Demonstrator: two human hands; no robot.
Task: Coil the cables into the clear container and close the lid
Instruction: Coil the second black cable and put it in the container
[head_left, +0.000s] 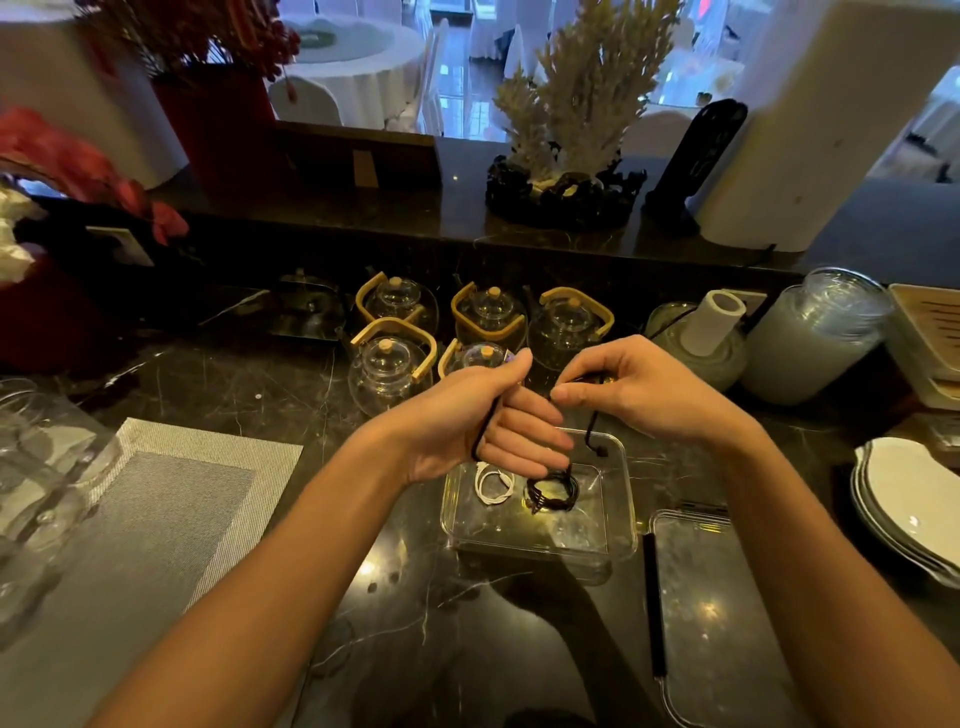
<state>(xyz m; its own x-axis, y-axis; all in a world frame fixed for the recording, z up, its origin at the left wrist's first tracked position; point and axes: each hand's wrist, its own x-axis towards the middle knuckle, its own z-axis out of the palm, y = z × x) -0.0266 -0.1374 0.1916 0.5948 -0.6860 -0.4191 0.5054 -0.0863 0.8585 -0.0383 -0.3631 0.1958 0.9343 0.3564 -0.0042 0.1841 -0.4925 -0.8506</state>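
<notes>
You hold a black cable over the open clear container.

Your left hand (483, 415) wraps the black cable (485, 421) around its fingers, while your right hand (644, 389) pinches the same cable, its free end dangling toward the container (621, 540). Inside the container lie a coiled white cable (493, 486) and a coiled black bundle (553, 491), side by side. The lid (722, 623) rests flat on the dark table (249, 395), just right of the container.
</notes>
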